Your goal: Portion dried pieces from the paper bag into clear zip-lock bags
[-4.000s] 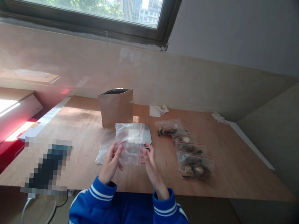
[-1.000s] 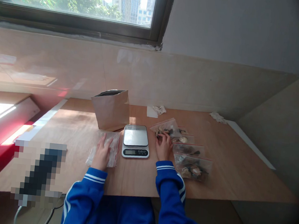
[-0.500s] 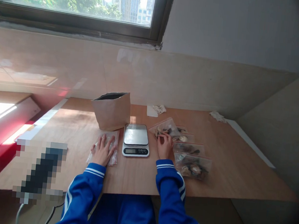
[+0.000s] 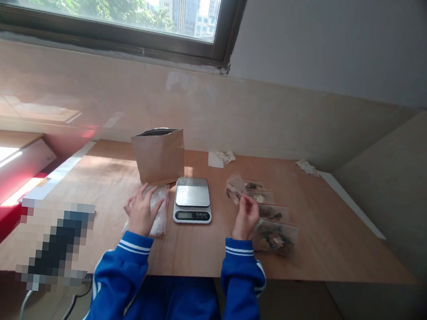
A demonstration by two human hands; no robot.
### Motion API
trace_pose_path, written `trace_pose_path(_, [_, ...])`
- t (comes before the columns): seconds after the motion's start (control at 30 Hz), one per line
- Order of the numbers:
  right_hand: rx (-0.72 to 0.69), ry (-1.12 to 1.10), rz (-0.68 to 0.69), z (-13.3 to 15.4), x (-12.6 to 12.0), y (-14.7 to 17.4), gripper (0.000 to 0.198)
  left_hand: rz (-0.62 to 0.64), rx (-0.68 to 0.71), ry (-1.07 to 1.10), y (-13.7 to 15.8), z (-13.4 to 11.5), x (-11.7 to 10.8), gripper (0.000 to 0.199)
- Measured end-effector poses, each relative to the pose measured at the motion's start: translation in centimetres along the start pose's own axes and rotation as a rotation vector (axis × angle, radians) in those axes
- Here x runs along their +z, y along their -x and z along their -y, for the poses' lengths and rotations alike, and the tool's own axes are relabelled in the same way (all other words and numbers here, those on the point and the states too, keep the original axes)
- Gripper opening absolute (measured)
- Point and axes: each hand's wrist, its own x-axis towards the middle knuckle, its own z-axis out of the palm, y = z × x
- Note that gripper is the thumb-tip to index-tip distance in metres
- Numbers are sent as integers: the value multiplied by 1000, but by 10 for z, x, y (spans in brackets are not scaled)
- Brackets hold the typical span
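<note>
My right hand (image 4: 246, 217) pinches the edge of a small clear zip bag (image 4: 234, 188) with dark and pale pieces inside, perhaps dried mushrooms. The bag tilts over the far end of a column of filled zip bags (image 4: 276, 236) with similar contents. My left hand (image 4: 142, 211), fingers spread, is over a stack of flat clear zip bags (image 4: 161, 220); whether it touches them I cannot tell. Between my hands stands a digital kitchen scale (image 4: 193, 201) with a bare metal plate. Its reading is too small to make out.
A brown paper pouch (image 4: 159, 157) stands with its mouth open behind the left stack. Crumpled tissue (image 4: 226, 157) and a white card lie at the back of the table (image 4: 322, 241). Another crumpled tissue (image 4: 308, 167) is at back right. A blurred dark object (image 4: 60, 243) with cables lies left.
My right hand has moved right and slightly nearer, and the bag in it has tilted and swung right. My left hand's fingers have lifted and curled a little.
</note>
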Motion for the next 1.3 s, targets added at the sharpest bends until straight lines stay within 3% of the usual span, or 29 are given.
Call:
trace_pose_path(0.1, [177,-170,116,36,-7,8,30,5,101,305,4,-20,-16,41])
trace_pose_path(0.2, [352,-299,512,69,-15,14,26,135,260,546,10,-42,-29,53])
trace_pose_path(0.27, [480,-358,776,84,-19,19,24,213,289,624,14,-52,-36,59])
trace_pose_path(0.33, [585,-410,923,91,-20,24,23,320,271,686,16,-58,-40,51])
trace_pose_path(0.4, [661,-442,956,91,-17,29,24,451,207,713,17,-58,-41,34])
trace_pose_path(0.5, [747,-404,861,79,-6,38,31,542,91,745,18,-55,-40,32])
trace_pose_path(0.6, [625,-229,615,68,9,48,37,497,19,873,21,-56,-38,32])
trace_pose_path(0.7, [264,-11,326,71,20,65,33,417,-111,975,26,-61,-35,32])
trace_pose_path(0.73, [167,25,343,75,23,72,32,393,-169,991,28,-62,-34,32])
trace_pose_path(0.8, [60,33,580,87,27,86,35,373,-279,1004,30,-66,-32,34])
trace_pose_path(0.87, [31,8,842,98,30,99,39,362,-352,1004,32,-68,-32,35])
trace_pose_path(0.93, [26,1,953,105,32,108,40,304,-374,987,33,-70,-32,34])
trace_pose_path(1.03, [12,23,993,107,34,112,39,214,-364,967,34,-71,-32,33])
trace_pose_path(1.2, [-45,122,1013,102,33,106,37,245,-384,1024,36,-71,-25,31])
trace_pose_path(1.3, [-66,188,1000,101,32,104,35,234,-310,1011,36,-71,-24,27])
